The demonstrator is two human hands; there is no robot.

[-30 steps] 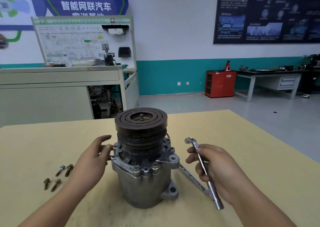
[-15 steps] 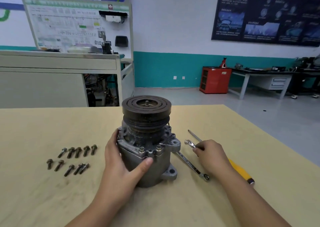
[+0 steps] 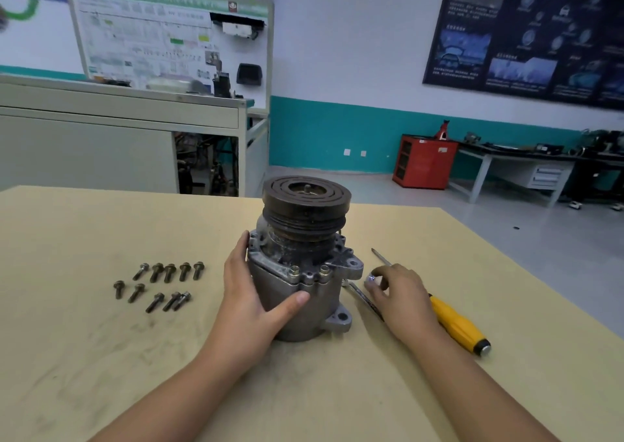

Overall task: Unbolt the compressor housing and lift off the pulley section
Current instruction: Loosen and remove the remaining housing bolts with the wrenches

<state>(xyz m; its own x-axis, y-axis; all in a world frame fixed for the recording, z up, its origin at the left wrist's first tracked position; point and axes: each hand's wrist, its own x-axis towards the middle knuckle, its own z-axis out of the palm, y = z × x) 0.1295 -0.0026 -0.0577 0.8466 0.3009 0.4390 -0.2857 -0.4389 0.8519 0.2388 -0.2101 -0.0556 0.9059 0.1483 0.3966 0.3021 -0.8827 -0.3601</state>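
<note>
Clasps the compressor [image 3: 304,303] with the left grip [image 3: 250,303], fingers round its left side, thumb across the front. Stands upright at frame centre on the bench [image 3: 101,357], pulley section [image 3: 305,205] on top, two bolts [image 3: 294,270] seated in the front flange. Rests the right grip [image 3: 401,296] over the wrench [image 3: 363,298] just right of it; cannot tell whether pinching. Loose bolts [image 3: 169,271] at centre-left, yellow-handled screwdriver [image 3: 456,323] at right.
</note>
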